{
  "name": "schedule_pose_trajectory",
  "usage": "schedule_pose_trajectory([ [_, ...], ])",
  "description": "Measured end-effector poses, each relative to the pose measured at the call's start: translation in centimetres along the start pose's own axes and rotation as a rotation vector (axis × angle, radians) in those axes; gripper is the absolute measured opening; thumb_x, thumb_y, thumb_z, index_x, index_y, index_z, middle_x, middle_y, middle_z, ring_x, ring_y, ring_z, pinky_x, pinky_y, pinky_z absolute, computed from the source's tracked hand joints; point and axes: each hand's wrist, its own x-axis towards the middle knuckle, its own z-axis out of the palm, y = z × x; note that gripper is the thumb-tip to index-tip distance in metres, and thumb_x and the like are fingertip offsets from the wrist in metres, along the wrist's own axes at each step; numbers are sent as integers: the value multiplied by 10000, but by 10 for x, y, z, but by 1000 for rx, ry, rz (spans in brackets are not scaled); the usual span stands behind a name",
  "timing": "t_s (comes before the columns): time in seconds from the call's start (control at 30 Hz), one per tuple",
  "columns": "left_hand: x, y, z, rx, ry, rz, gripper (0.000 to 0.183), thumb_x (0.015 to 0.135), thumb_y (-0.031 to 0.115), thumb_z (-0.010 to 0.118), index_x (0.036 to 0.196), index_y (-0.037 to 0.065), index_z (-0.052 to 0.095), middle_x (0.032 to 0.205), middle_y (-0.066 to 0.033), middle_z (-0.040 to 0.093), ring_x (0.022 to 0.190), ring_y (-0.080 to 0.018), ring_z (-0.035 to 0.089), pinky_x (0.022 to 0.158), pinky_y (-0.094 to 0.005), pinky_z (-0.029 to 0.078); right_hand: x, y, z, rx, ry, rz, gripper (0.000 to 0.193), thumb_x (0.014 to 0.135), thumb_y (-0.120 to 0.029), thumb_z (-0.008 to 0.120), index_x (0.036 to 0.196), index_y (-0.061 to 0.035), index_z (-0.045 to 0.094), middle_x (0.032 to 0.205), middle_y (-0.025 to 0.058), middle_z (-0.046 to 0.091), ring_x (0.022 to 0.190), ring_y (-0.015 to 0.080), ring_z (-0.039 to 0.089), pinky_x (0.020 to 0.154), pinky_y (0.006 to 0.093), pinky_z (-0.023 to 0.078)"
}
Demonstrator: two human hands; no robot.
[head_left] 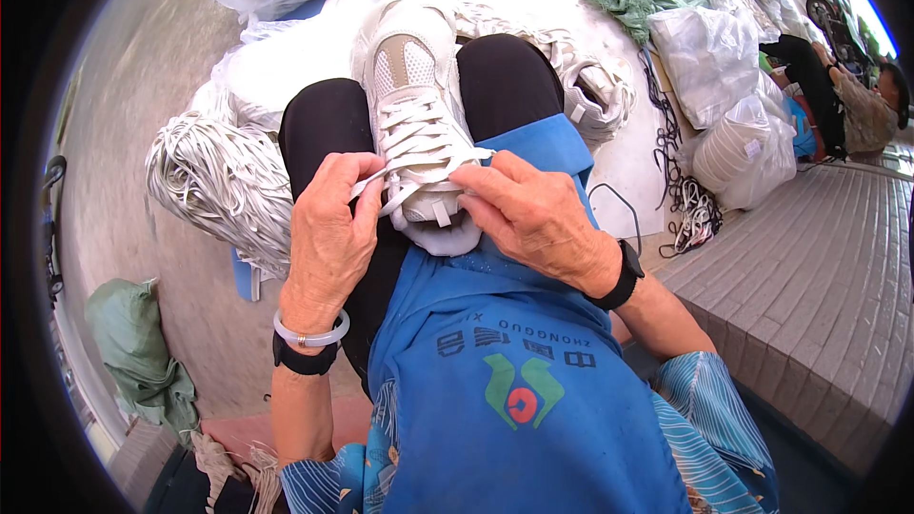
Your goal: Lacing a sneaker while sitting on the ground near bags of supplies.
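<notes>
A white sneaker [411,67] with a mesh and beige toe rests between my knees, its toe pointing away from me and its heel opening toward me. White shoelace [419,130] criss-crosses its front up to the tongue. At the shoe's left side, my left hand [333,228] pinches a length of the lace between thumb and forefinger. On the right edge, near the top eyelets, my right hand [543,214] has thumb and fingers closed on the lace; its fingertips partly cover the eyelets there. A blue apron [495,343] covers my lap.
A thick bundle of white laces [219,181] lies to the left. Another pale shoe [595,95] sits beyond my right knee. Plastic-wrapped packs [705,67], dark cords [690,214] and a grey slatted bench [800,276] are at right, where another person [857,109] sits. A green sack [133,333] stands lower left.
</notes>
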Motion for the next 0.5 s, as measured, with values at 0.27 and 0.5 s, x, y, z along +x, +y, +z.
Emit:
schedule_pose_trajectory([
  [0.27,-4,-6,-5,82,82,61,69,889,-12,604,954,-10,581,875,-141,597,747,-307,617,659,-370,487,2,1,1,-5,8,-9,297,823,-50,716,1107,-88,637,809,90,580,654,273,607,564,368,489],
  [0.5,-1,0,-3,-61,64,-92,95,959,98,597,976,5,587,766,-32,599,699,-87,554,632,-264,470,10,1,4,30,38,57,255,846,-83,695,1094,-97,639,821,87,582,683,276,604,590,374,492],
])
